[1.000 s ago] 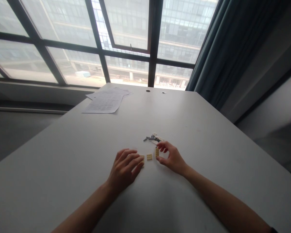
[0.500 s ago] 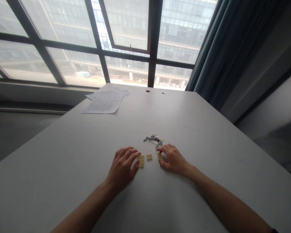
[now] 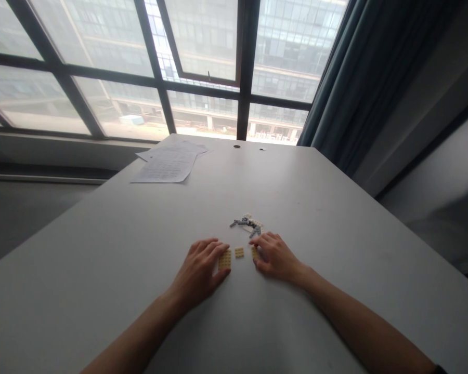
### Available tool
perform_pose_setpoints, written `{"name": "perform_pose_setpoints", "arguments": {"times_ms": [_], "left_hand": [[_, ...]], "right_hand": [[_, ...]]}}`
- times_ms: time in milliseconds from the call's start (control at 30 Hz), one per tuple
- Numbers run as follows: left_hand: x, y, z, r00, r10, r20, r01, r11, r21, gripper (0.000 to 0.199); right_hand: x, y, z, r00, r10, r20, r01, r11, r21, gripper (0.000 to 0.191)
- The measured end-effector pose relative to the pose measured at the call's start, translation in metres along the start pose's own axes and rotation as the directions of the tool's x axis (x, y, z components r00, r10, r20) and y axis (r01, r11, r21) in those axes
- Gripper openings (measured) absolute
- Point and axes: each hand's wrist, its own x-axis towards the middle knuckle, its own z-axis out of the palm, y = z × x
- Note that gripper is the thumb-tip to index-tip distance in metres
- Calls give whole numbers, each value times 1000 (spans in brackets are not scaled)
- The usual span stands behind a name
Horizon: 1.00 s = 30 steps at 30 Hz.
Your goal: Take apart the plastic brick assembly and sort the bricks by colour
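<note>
My left hand point(image 3: 203, 262) lies on the table at the left of a large tan studded toy-brick plate point(image 3: 225, 259), its index finger at the far edge and its thumb at the near edge. A smaller tan plate point(image 3: 239, 252) lies flat between the two hands, touched by neither. My right hand point(image 3: 273, 254) has thumb and forefinger closed about another tan plate point(image 3: 255, 253), which the fingers partly cover. Just beyond the right fingertips sits a small cluster of grey and white brick pieces point(image 3: 251, 224).
Printed paper sheets point(image 3: 167, 162) are spread at the far left of the white table point(image 3: 296, 197). Two small round fittings show near the table's far edge. Behind stand a dark-framed window point(image 3: 203, 85) and a blue-grey curtain point(image 3: 347, 93) on the right.
My left thumb and forefinger have closed onto the opposite edges of the large tan plate. The right hand stays on its plate with hardly any movement. The view has shifted slightly.
</note>
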Motion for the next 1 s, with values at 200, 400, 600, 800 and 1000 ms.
{"name": "perform_pose_setpoints", "arguments": {"times_ms": [200,400,600,800,1000], "left_hand": [[2,1,0,1000,14,-12,-14,1000,4,36],[1,0,-1,1000,27,-12,-27,1000,14,36],[1,-1,0,999,36,-18,-36,999,18,38],[1,0,-1,999,49,-22,-48,998,32,37],[2,0,-1,999,46,-17,-46,998,33,37]], "right_hand": [[0,0,4,1000,-14,-13,15,999,34,39],[1,1,8,1000,-1,-20,2,999,51,40],[2,2,7,999,18,-29,-15,995,96,41],[13,24,-11,974,170,-152,-151,980,127,28],[11,36,-14,989,121,-86,-121,993,1,18]]}}
